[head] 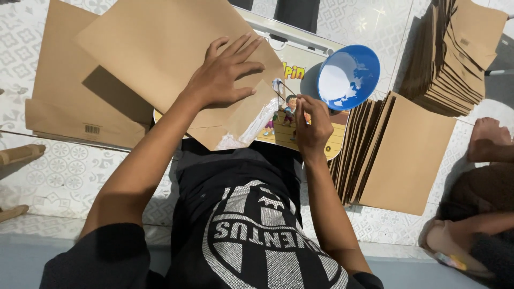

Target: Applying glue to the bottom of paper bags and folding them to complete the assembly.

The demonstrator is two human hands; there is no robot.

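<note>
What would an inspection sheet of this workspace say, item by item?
Surface: white patterned tile floor; a picture board serves as work surface.
Job's things: brown paper sheet with white glue along its flap; blue bowl of white glue.
Clutter: fanned brown envelopes; second stack; flat brown bag.
Grips: left hand flat on the sheet; right hand pinches a thin stick.
Cables: nothing seen.
Surroundings: another person's foot.

Bright even overhead light, soft shadows under the paper, sharp centre, slight wide-angle bending at edges
</note>
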